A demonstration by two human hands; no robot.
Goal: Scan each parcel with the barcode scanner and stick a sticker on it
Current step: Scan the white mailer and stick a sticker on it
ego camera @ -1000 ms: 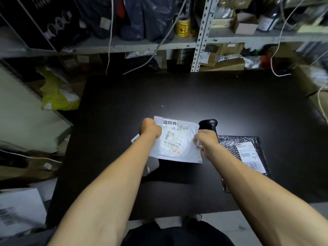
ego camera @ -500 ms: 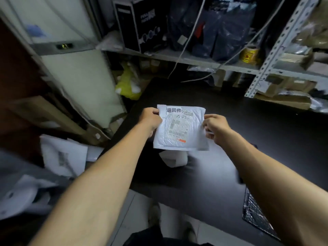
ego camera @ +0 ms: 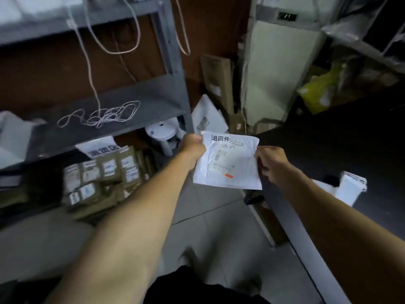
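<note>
Two hands, the left hand [ego camera: 192,148] and the right hand [ego camera: 270,160], pinch the white parcel [ego camera: 228,163] by its side edges above the floor, beside the desk [ego camera: 350,137]; it seems already stickered, so next needs putting it with the brown parcels [ego camera: 103,172].

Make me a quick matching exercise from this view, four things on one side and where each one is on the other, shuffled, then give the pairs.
Things:
1. white parcel
2. brown parcels
3. coiled white cord
4. white stool

Places:
A. lying on the grey shelf
B. held up between left hand and right hand
C. stacked low under the shelf
D. on the floor behind the shelf post

Pairs: 1-B, 2-C, 3-A, 4-D
</note>
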